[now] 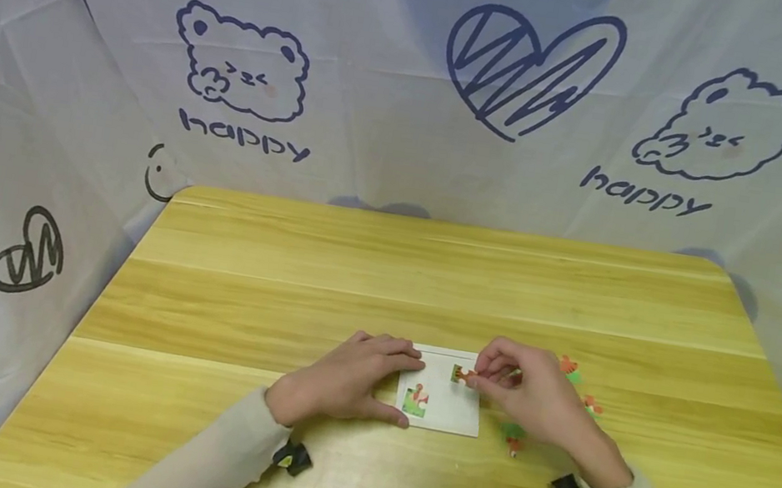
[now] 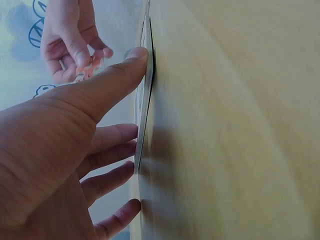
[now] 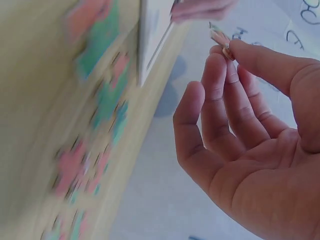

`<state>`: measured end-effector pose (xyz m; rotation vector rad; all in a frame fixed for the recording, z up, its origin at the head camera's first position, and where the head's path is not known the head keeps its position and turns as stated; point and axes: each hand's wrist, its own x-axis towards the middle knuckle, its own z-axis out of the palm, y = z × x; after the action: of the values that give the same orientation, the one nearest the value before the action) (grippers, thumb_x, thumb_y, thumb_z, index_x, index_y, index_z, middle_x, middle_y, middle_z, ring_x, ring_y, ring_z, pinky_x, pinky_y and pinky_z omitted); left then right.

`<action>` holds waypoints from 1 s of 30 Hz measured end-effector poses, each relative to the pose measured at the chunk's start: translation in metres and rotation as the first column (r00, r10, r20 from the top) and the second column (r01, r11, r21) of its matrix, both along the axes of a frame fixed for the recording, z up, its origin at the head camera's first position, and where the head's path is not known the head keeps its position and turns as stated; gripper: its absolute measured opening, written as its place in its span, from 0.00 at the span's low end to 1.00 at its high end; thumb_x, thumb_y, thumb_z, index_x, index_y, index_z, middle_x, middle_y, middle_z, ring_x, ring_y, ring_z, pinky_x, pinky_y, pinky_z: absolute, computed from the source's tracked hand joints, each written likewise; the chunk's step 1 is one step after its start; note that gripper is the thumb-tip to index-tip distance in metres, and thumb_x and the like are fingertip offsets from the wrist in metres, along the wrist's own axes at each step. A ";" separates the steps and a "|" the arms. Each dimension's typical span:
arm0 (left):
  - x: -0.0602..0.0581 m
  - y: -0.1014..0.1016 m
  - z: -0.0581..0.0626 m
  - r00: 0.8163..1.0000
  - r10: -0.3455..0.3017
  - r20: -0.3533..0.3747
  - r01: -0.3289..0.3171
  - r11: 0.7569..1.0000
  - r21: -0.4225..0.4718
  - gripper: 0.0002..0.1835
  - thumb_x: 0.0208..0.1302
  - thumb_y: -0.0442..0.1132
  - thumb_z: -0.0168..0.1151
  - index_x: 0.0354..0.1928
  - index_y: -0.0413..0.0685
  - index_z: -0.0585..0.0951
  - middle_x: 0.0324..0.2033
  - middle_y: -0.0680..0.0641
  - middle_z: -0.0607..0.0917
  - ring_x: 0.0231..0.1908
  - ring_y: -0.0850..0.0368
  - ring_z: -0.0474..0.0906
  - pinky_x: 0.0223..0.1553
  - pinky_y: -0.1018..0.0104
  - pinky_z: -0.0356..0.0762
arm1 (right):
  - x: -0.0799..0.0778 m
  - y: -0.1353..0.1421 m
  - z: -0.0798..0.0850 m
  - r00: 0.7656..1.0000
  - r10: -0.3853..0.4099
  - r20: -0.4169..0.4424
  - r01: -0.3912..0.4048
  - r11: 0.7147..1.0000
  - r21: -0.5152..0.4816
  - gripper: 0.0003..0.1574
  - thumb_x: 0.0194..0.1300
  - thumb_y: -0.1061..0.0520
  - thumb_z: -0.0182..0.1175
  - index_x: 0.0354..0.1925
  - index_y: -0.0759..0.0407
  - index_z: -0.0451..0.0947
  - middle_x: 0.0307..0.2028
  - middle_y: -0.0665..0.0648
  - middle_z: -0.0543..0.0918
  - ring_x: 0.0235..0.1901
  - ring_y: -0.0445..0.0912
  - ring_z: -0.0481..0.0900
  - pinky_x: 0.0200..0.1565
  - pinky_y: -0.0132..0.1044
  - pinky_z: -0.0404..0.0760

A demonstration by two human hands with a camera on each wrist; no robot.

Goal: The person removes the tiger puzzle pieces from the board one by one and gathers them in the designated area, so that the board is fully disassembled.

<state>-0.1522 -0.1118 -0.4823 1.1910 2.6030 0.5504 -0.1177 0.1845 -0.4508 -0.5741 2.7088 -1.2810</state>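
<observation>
A white puzzle board (image 1: 446, 408) lies flat on the table. My left hand (image 1: 356, 378) rests at its left side, thumb at the near corner and fingertips on the far part; in the left wrist view the fingers look spread and fairly straight. A green and orange puzzle piece (image 1: 416, 400) lies in the board's near left corner. Above the board's far right part, my right hand (image 1: 532, 387) pinches another puzzle piece (image 1: 462, 375) between thumb and fingertips. The right wrist view shows this pinched piece (image 3: 220, 37) nearly edge-on, with the little finger held apart.
Several loose puzzle pieces lie right of the board, among them one at the far side (image 1: 570, 368), one farther right (image 1: 592, 405) and one nearer (image 1: 513, 439). The wooden table (image 1: 356, 273) meets a printed white cloth (image 1: 371, 123) behind it.
</observation>
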 end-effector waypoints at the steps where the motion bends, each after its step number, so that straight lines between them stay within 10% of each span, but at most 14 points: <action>1: 0.000 0.000 0.000 1.000 0.000 -0.004 0.000 1.000 -0.002 0.44 0.64 0.64 0.77 0.77 0.51 0.77 0.77 0.48 0.77 0.78 0.48 0.71 0.73 0.44 0.71 | 0.001 0.005 -0.001 1.000 -0.010 -0.002 0.010 1.000 0.000 0.09 0.69 0.61 0.76 0.38 0.51 0.84 0.34 0.46 0.88 0.34 0.36 0.84 0.38 0.31 0.88; 30: -0.002 -0.001 -0.005 0.999 -0.010 -0.034 0.011 1.000 0.018 0.43 0.64 0.63 0.78 0.76 0.50 0.78 0.76 0.48 0.78 0.77 0.48 0.72 0.72 0.42 0.72 | 0.039 0.091 -0.025 0.974 -0.124 0.189 0.109 0.990 0.086 0.08 0.69 0.54 0.77 0.42 0.53 0.88 0.34 0.46 0.91 0.34 0.36 0.87 0.38 0.31 0.87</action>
<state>-0.1541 -0.1124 -0.4877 1.2290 2.6238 0.5576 -0.0784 0.2752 -0.4754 -0.2701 2.6480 -1.1846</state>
